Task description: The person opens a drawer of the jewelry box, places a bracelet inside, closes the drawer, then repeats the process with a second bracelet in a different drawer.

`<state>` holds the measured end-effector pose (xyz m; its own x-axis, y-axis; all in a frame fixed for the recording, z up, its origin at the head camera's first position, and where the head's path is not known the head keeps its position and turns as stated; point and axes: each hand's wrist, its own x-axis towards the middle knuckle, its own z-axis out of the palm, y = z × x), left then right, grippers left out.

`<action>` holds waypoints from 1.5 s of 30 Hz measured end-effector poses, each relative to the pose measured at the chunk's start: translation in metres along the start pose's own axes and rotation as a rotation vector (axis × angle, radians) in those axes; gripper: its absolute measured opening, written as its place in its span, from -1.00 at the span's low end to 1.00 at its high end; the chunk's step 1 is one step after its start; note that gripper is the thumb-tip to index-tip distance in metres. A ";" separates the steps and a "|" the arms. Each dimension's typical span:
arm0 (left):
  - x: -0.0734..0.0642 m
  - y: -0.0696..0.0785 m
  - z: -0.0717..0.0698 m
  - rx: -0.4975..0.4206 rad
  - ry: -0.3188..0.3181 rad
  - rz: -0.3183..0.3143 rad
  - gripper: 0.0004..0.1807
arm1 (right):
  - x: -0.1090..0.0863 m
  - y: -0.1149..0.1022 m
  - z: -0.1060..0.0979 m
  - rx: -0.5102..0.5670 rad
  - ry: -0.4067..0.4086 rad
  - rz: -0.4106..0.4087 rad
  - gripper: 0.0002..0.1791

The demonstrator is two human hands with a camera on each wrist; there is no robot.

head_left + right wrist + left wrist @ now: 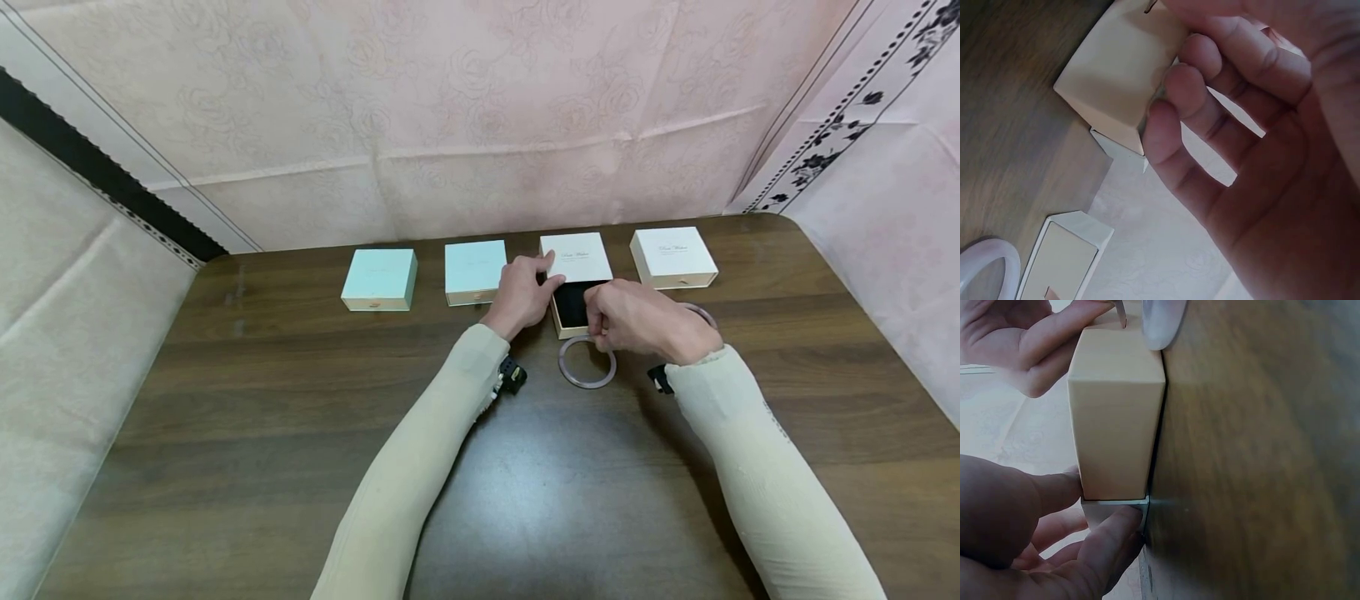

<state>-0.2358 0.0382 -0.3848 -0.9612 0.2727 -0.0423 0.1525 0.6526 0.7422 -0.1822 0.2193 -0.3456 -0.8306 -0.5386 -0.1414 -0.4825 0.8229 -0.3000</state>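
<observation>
My left hand (522,292) grips the sleeve of a white slide-out gift box (576,254), thumb and finger on opposite sides in the left wrist view. The box's cream drawer (1113,431) is partly pulled out, showing a black lining (572,305). At the drawer's front end my right hand (645,321) pinches close to its small pull tab (1121,314). Its other fingertips (1163,128) lie along the drawer's edge in the right wrist view. A pale lilac bangle (589,385) lies on the table right in front of the drawer.
Another white box (675,257) stands to the right, with a second bangle (702,312) before it, partly behind my right wrist. Two mint-green boxes (379,279) (476,271) stand to the left. The wooden table (262,400) meets a patterned cloth (450,108) behind.
</observation>
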 end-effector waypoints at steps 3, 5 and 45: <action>0.000 0.000 0.000 -0.004 -0.005 -0.007 -0.43 | -0.002 0.000 0.002 -0.007 0.022 0.000 -0.78; 0.000 0.001 0.000 0.000 -0.009 -0.013 -0.42 | -0.003 0.000 0.003 -0.015 0.035 -0.002 -0.77; 0.000 0.000 -0.002 0.005 -0.022 -0.014 -0.43 | -0.036 -0.012 0.030 -0.153 0.219 -0.189 -0.88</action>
<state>-0.2365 0.0373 -0.3835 -0.9578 0.2792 -0.0678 0.1402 0.6600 0.7381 -0.1386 0.2236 -0.3653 -0.7542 -0.6466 0.1146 -0.6565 0.7384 -0.1543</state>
